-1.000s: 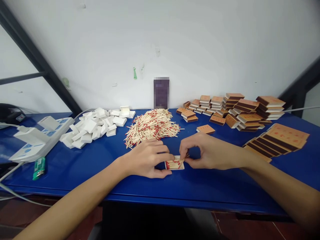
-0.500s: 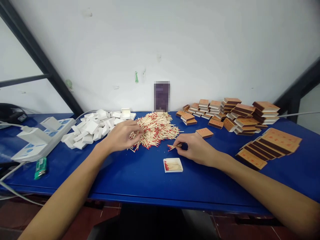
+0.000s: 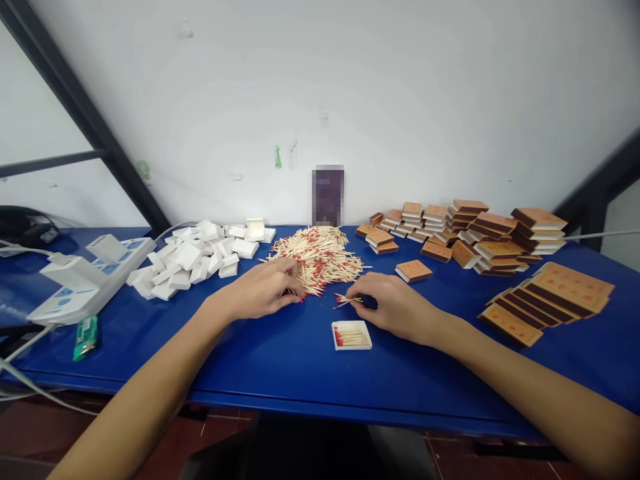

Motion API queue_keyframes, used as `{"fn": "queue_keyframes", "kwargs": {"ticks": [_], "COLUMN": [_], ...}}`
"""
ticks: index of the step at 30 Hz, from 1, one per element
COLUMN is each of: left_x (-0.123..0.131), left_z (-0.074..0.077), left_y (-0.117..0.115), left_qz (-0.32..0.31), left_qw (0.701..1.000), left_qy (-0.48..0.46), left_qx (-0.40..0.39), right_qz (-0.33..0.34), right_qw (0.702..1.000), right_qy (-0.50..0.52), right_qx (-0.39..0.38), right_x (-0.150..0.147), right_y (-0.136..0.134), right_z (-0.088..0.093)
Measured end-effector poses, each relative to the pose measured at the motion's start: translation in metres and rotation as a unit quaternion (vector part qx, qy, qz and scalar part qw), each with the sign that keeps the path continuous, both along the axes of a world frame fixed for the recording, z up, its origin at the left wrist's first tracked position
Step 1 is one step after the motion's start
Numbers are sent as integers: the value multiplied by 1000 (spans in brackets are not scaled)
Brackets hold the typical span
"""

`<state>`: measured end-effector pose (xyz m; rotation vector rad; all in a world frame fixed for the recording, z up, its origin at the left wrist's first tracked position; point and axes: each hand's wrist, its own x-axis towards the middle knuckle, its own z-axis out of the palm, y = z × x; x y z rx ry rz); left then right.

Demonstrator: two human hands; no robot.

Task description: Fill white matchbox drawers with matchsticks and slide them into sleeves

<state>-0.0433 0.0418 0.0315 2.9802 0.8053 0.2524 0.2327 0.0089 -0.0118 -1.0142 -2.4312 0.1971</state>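
Note:
A heap of red-tipped wooden matches (image 3: 323, 253) lies in the middle of the blue table. At the heap's front left edge is my left hand (image 3: 270, 287), its thumb and fingers pinched together, with red match heads at the fingertips. My right hand (image 3: 395, 303), to the right of the heap, grips a small bunch of matches (image 3: 345, 300) just above the table, heads pointing left. Below that bunch sits a white matchbox tray (image 3: 369, 343) with several matches lying side by side in it, their heads to the left.
White trays (image 3: 190, 257) are piled at the back left. Orange-brown matchbox sleeves and boxes (image 3: 495, 250) stand in stacks at the right, with a slanting row (image 3: 570, 287) in front. A power strip (image 3: 100, 287), cables and a green lighter (image 3: 86, 338) lie left. A pixelated dark rectangle (image 3: 328, 197) leans on the wall.
My left hand has shifted right and slightly down along the heap's front edge. My right hand still holds its bunch of matches and has barely moved. The whole view has shifted slightly.

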Motion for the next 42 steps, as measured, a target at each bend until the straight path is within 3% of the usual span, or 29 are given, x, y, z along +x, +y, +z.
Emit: {"fn": "queue_keyframes", "kwargs": {"ticks": [11,17,24,30,36,42], "left_x": [4,12,20,33,56,65], "left_z": [-9,-15,-16,-20,-26,-31], "left_y": [-2,-2,-4,-10,-21,-30], "left_qz": [2,-1,-7,63,60,16], "left_qw": [1000,994,960,911,903,930], "left_qy": [-5,-94,-280,-395,-390,-368], "left_qx": [21,54,0,-100,-171,-16], "right_qz": [15,3,46,109,8,-23], "right_qw": [1000,1000,996,989,986,960], "right_qy": [-25,-7,-6,-38,133,213], "right_qx": [-10,1,-80,-91,-98,-178], "right_x": [6,9,1,-6,-10,-27], "right_y": [0,-1,-16,-23,-18,-20], "right_z": [11,15,22,25,18,11]}}
